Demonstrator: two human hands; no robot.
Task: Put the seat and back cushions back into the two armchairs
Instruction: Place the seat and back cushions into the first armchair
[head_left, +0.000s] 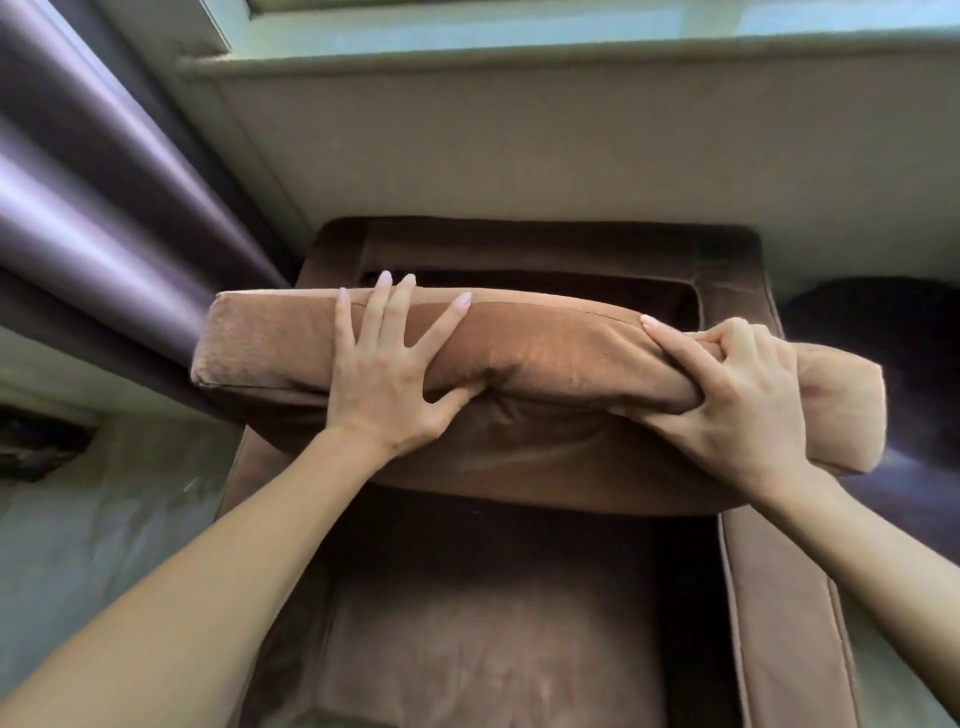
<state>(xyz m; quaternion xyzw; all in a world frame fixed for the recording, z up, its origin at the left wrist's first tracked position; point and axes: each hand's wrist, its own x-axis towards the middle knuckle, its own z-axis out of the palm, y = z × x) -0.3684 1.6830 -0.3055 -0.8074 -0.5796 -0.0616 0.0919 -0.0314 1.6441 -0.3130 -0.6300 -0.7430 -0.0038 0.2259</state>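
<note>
Brown cushion (545, 358): held crosswise above the brown armchair (779, 597), over its seat and in front of the backrest. Left hand (387, 374): fingers spread, thumb pinching the near edge. Right hand (737, 395): fingers clenched around the cushion's right part. Purple curtain (104, 208): far left.

A brown armchair (779, 597) stands with its back against the far wall, a padded arm running along its right side. A seat cushion (483, 649) of the same brown fabric lies down in the near part of the chair, between the arms. Behind it the seat falls into deep shadow, so what lies there is hard to tell.
</note>
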